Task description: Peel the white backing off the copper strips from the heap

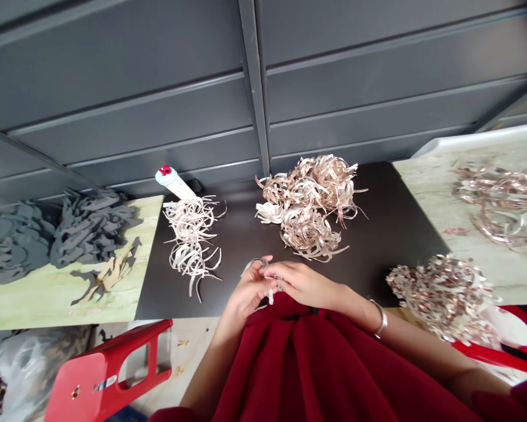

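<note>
My left hand [249,288] and my right hand [301,282] meet in front of my body, at the near edge of the dark table mat. Both have their fingers closed around a small pale strip [271,296], whose end hangs below the fingertips. Most of the strip is hidden by the fingers. A heap of shiny rose-gold strips [313,196] lies just beyond my hands. To their left is a looser pile of thin whitish strips [193,225]. A bangle [381,319] circles my right wrist.
Dark grey cut pieces [91,225] are heaped at the left, beside a few tan ones [111,272]. A white tumbler [175,183] stands against the grey panel wall [166,82]. Metallic scraps [443,296] pile up at the right. A red stool [109,369] stands below left.
</note>
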The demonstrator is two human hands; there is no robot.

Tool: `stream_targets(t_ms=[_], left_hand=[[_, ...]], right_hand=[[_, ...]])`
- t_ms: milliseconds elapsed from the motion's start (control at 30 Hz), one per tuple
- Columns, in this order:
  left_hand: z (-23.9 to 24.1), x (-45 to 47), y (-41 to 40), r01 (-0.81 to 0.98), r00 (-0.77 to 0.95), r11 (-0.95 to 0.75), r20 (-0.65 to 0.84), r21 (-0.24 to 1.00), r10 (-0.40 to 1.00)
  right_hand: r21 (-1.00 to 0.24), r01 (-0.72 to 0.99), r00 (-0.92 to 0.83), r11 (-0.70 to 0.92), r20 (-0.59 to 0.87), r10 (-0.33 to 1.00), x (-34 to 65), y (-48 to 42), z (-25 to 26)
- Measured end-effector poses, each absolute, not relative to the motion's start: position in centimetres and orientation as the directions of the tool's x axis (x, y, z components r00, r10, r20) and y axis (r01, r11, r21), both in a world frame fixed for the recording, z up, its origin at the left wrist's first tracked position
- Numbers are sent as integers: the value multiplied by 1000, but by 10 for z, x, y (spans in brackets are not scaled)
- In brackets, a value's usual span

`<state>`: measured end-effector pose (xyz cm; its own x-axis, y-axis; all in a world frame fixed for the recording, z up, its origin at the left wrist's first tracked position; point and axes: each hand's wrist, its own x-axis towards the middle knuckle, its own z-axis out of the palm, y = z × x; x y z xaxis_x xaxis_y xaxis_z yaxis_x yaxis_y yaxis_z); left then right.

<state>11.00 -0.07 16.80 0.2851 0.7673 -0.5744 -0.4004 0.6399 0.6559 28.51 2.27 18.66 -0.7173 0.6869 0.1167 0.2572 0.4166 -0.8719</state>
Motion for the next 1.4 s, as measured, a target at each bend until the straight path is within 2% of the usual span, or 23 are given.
stream_targets(t_ms=[100,233,333,467,600,700,800,1067,1233,1400], left_hand=[[165,110,3,-381,269,624,-564,683,781],[161,106,-2,-338,285,633,-566,696,774],[162,99,-7,-308,357,630,-527,713,771],[167,93,-8,-292,442,641,-494,710,749],[172,98,-3,-368,325,565,-467,739,823],[173,103,2,-342,277,545,-472,766,837],[172,104,4,-283,332,591,-501,756,800],[167,103,-5,-287,380,615,-502,735,777],[165,98,-12,-305,481,632,-457,713,748],[166,89,-15,-207,633,693,-446,690,633]], right_hand=[[-871,243,-705,426,143,695,286,22,183],[-911,197,-755,362,94,649,294,26,185],[-938,169,-781,303,60,621,303,32,187],[-935,170,-794,310,57,606,306,36,191],[-924,163,-807,345,76,585,302,34,195],[-913,199,-771,357,78,632,301,33,193],[-933,199,-696,301,82,713,305,34,186],[-996,-56,-645,65,86,760,325,43,166],[-996,-93,-609,-12,48,792,344,51,159],[-993,-113,-580,-13,56,812,352,54,165]])
